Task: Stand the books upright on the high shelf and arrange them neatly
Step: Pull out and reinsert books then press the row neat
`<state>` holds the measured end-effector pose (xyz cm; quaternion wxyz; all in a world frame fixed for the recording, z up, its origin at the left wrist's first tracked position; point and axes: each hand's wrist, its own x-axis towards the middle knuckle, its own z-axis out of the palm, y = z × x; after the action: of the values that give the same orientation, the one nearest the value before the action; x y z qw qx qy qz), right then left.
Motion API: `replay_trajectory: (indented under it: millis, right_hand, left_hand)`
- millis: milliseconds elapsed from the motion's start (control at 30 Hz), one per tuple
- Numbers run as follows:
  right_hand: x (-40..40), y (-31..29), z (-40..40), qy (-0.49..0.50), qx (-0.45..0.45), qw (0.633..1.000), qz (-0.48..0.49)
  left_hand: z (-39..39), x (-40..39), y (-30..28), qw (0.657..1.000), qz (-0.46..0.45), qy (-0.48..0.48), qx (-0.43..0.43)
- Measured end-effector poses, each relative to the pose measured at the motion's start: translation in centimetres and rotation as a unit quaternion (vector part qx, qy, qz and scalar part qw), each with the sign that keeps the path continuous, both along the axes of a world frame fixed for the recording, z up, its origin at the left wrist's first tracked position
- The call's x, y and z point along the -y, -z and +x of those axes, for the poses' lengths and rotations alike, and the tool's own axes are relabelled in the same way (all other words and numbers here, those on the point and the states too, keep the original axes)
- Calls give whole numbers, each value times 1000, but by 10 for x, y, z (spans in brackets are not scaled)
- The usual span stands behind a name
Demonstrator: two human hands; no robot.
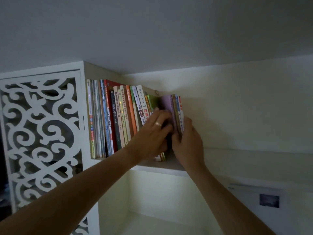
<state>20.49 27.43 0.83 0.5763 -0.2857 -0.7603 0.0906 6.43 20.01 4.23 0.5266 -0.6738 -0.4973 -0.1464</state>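
Note:
Several books stand upright in a row on the high shelf, leaning slightly right. At the row's right end a small group of thin books, one with a purple cover, stands apart from the green-spined ones. My left hand, wearing a ring, reaches into the gap, its fingers against the purple cover; the fingertips are hidden. My right hand wraps round the outer edge of this small group and grips it from the right.
A white carved lattice panel closes the cabinet to the left of the shelf. The ceiling sits close above the books. A lower compartment opens beneath the shelf. A white wall with a small dark picture lies to the right.

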Motion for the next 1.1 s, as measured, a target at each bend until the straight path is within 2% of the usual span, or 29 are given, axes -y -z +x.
replay_trajectory:
  millis: [100, 167, 233, 467, 567, 733, 800, 900, 1100]
  right_hand:
    - [-1, 1, -3, -52, 36, 998, 25]
    - [-1, 2, -5, -73, 52, 995, 33]
    - [1, 2, -6, -89, 64, 993, 38]
    - [4, -1, -11, -139, 65, 987, 40]
    - [2, -2, -14, -144, 73, 987, 21]
    - [5, -6, -14, -198, 53, 975, -84]
    - [3, -9, -12, -193, 34, 975, -107]
    - [1, -9, -12, -188, 17, 978, -87]
    - [-2, -4, -11, -191, 41, 974, -111]
  left_hand:
    - [-14, -1, 17, 979, 147, 32, 134]
    - [-21, 3, 25, 970, 158, 38, 180]
    - [-28, 6, 29, 972, 120, 37, 197]
    - [-35, 6, 30, 977, 123, 9, 171]
    - [-40, 4, 30, 970, 147, 41, 188]
    - [-44, 2, 32, 960, 160, 81, 216]
    - [-44, 2, 31, 961, 152, 78, 217]
    - [-44, 1, 30, 964, 151, 77, 207]
    - [-41, 1, 30, 970, 162, 65, 172]
